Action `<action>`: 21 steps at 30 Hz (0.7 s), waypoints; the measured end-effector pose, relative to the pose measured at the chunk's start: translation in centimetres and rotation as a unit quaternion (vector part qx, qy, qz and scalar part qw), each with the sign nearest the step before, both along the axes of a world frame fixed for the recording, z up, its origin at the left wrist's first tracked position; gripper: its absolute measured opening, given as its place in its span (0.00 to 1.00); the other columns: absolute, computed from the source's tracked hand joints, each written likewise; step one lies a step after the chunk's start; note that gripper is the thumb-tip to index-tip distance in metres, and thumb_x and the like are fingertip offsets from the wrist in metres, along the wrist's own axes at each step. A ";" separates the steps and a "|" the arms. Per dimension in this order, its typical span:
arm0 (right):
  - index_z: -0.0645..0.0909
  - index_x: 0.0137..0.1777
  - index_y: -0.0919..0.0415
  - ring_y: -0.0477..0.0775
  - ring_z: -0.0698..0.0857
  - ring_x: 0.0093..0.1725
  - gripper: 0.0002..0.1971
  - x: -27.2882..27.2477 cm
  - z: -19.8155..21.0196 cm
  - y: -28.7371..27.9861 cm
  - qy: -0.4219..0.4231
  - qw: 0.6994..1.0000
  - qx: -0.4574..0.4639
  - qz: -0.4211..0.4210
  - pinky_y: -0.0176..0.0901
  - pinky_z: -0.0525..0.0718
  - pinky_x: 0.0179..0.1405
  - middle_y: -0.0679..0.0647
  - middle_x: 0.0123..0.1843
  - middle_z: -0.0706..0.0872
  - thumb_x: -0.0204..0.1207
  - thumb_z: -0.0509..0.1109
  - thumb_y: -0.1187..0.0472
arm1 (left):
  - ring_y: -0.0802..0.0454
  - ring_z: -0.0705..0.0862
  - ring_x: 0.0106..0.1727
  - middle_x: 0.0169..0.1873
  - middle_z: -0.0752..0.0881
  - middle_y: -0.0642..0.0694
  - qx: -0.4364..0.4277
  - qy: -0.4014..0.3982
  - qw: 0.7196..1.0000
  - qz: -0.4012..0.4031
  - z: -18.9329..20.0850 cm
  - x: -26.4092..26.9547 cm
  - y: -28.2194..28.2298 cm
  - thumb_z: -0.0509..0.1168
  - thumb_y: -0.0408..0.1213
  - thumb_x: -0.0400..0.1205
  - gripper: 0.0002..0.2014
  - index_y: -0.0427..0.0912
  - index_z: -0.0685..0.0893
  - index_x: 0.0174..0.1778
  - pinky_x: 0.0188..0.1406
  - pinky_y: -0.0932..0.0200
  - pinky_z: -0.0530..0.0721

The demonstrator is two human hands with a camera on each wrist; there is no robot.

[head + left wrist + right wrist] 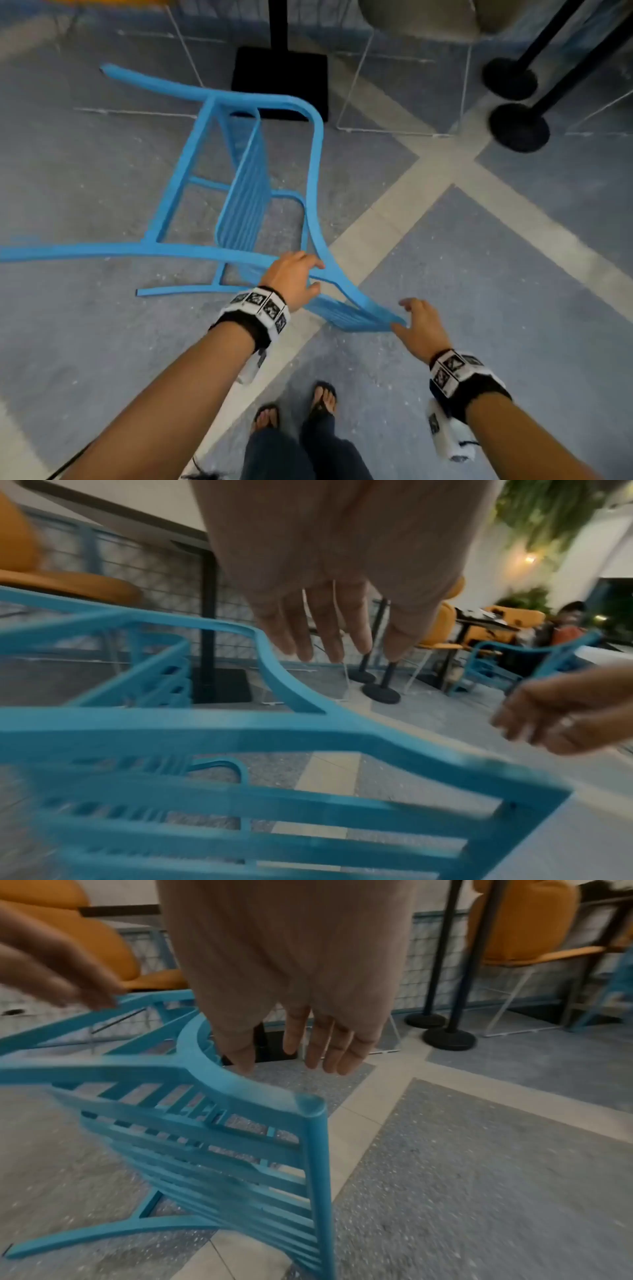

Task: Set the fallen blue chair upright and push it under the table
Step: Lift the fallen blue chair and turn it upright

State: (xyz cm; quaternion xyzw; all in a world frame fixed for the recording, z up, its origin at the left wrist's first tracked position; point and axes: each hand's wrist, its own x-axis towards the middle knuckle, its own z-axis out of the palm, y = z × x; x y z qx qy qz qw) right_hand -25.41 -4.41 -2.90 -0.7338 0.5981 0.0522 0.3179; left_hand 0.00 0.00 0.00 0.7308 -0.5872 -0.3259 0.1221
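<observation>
Head view: the blue chair (239,192) lies on its side on speckled grey floor (479,274) crossed by pale stripes, between the person and a black square table base (281,82); two round black stanchion bases (519,126) stand to the right. The left hand (294,279) curls around the slatted backrest's frame; the right hand (423,325) touches its corner with relaxed fingers.

Left wrist view: orange seats (68,582) stand behind the chair's curved plastic frame.

Right wrist view: straight fingers (325,1042) hang above the ribbed backrest (222,1150).
</observation>
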 end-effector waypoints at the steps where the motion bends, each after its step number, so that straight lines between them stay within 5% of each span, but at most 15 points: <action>1: 0.76 0.61 0.68 0.69 0.76 0.60 0.22 0.2 -1.6 -0.8 -0.010 1.000 -0.001 0.012 0.54 0.73 0.60 0.69 0.59 0.79 0.68 0.75 0.65 | 0.42 0.76 0.65 0.60 0.83 0.42 -0.002 -0.021 0.999 -0.028 -1.5 -0.9 -1.0 0.68 0.39 0.73 0.19 0.46 0.80 0.61 0.64 0.52 0.71; 7: 0.81 0.52 0.69 0.69 0.83 0.49 0.15 0.3 -7.4 -1.6 -0.003 0.997 0.051 0.061 0.49 0.77 0.44 0.71 0.51 0.84 0.66 0.75 0.68 | 0.43 0.71 0.69 0.61 0.82 0.45 -0.001 -0.156 0.953 -0.259 -8.4 -5.0 -5.0 0.68 0.45 0.72 0.22 0.46 0.78 0.62 0.70 0.55 0.54; 13: 0.82 0.44 0.70 0.70 0.84 0.41 0.10 -0.4 -8.8 -1.5 -0.019 0.999 -0.002 0.050 0.44 0.71 0.35 0.72 0.42 0.86 0.62 0.70 0.78 | 0.44 0.81 0.53 0.45 0.89 0.45 0.043 -0.231 0.913 -0.334 -9.2 -6.9 -7.0 0.68 0.61 0.69 0.23 0.44 0.83 0.46 0.58 0.51 0.70; 18: 0.82 0.38 0.70 0.68 0.84 0.35 0.09 1.0 -3.2 -1.7 -0.062 0.995 -0.059 0.059 0.42 0.69 0.31 0.70 0.35 0.86 0.58 0.70 0.80 | 0.44 0.81 0.53 0.46 0.88 0.45 -0.003 -0.206 0.931 -0.302 -4.8 -5.7 -6.6 0.67 0.65 0.67 0.26 0.43 0.83 0.44 0.55 0.51 0.70; 21: 0.85 0.37 0.67 0.65 0.84 0.31 0.08 2.7 3.6 -2.5 -0.117 0.985 -0.102 0.070 0.42 0.72 0.29 0.66 0.32 0.87 0.58 0.76 0.74 | 0.42 0.84 0.45 0.39 0.88 0.44 -0.037 -0.166 0.944 -0.282 1.3 -5.5 -6.8 0.61 0.73 0.65 0.31 0.44 0.82 0.37 0.40 0.53 0.71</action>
